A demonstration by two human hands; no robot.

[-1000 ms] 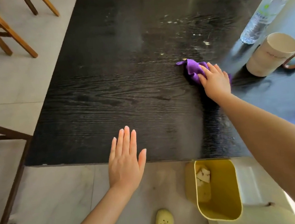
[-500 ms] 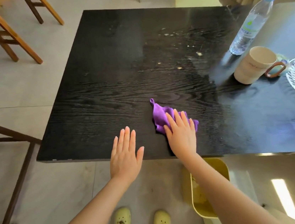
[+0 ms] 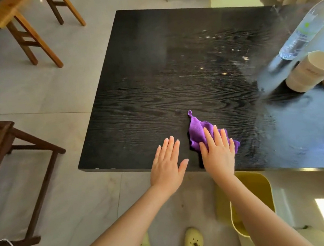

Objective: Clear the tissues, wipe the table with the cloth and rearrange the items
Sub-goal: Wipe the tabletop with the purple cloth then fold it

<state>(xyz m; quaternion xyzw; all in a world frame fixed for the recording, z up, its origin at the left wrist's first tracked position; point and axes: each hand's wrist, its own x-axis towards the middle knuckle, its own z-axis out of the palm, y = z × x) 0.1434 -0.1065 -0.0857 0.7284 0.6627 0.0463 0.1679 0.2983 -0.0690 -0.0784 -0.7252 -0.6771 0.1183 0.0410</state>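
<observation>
Cloth (image 3: 197, 133) near front desk (image 3: 134, 105) edge, pinned flat under my right hand (image 3: 219, 152), palm pressing, nothing clenched. Left hand (image 3: 166, 161) spread flat beside it. Wiping step; crumbs (image 3: 245, 58) farther back probably need the next pass.

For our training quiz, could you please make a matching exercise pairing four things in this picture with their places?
Things:
1. cloth
2. bin
3. mug
4. left hand

Places:
A. on the floor at the table's near edge
B. flat and bare at the table's near edge
C. beside the bottle
D. under the right hand

Pairs: 1-D, 2-A, 3-C, 4-B
</observation>
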